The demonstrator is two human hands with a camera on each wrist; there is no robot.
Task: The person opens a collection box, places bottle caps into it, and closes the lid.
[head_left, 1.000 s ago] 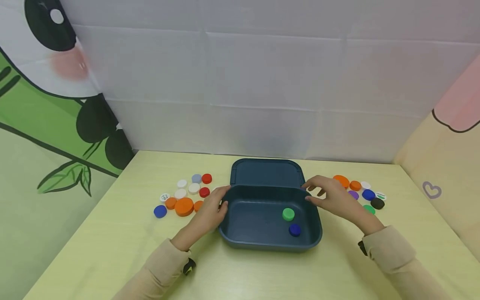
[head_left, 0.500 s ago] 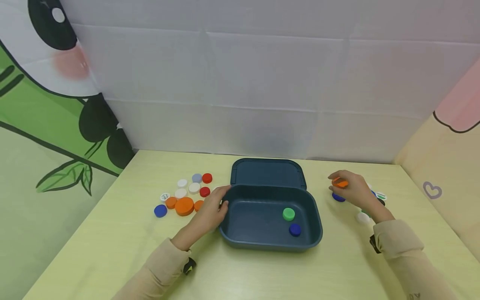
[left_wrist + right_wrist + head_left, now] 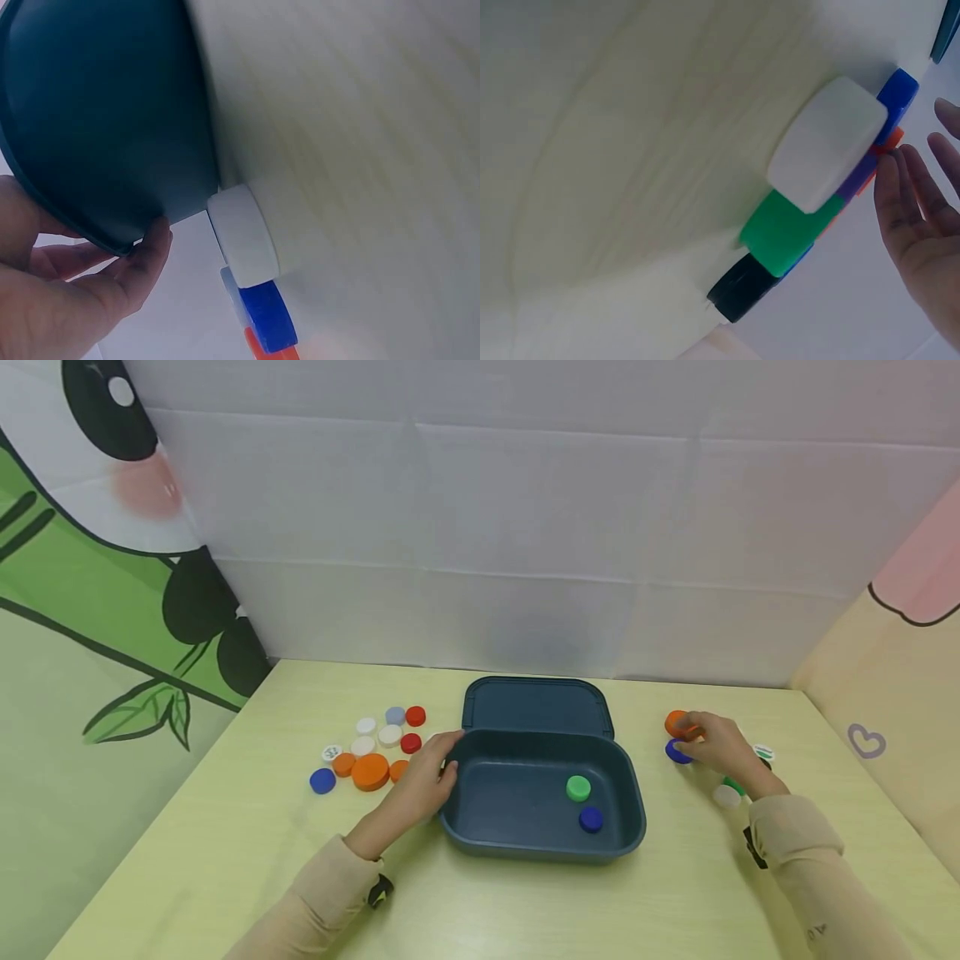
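A dark blue lidded box [image 3: 540, 850] stands at the table's middle, its lid [image 3: 536, 706] folded back behind it. Inside lie a green bottle cap [image 3: 577, 789] and a blue bottle cap [image 3: 591, 819]. The left hand [image 3: 422, 789] pinches the box's left rim; the left wrist view shows fingers and thumb [image 3: 146, 259] about its corner. At the right-hand pile, the right hand [image 3: 723, 752] reaches with extended fingers towards an orange cap [image 3: 677, 723] and a blue cap [image 3: 678, 752]. Its fingertips are close to the caps; whether they touch is unclear.
Left of the box lie several caps, among them a large orange cap [image 3: 371, 772], a red cap [image 3: 416, 716] and a blue cap [image 3: 322, 781]. In the right wrist view, a white cap [image 3: 829, 142], a green cap [image 3: 787, 232] and a black cap [image 3: 742, 289] lie near the hand.
The right hand has left the box's right rim for the right-hand pile. An orange cap that was at its fingers half a second ago now lies beside them. The left hand stays put.
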